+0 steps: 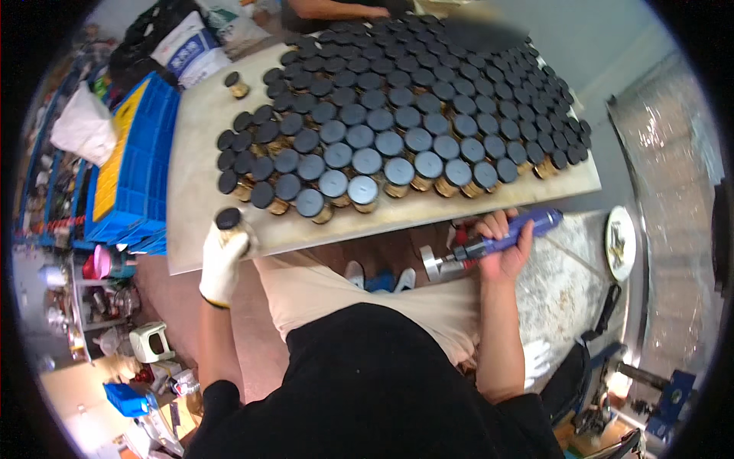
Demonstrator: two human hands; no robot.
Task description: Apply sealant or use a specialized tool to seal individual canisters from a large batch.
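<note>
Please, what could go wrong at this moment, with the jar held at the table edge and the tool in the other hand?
1. The white-gloved left hand grips a small black-lidded jar right at the near edge of the pale tabletop; a slip could drop it to the floor.
2. The densely packed black-lidded jars reach the front edge; a nudge could push some off.
3. The bare right hand holds the blue handheld power tool above the lap, close to the thigh.
</note>
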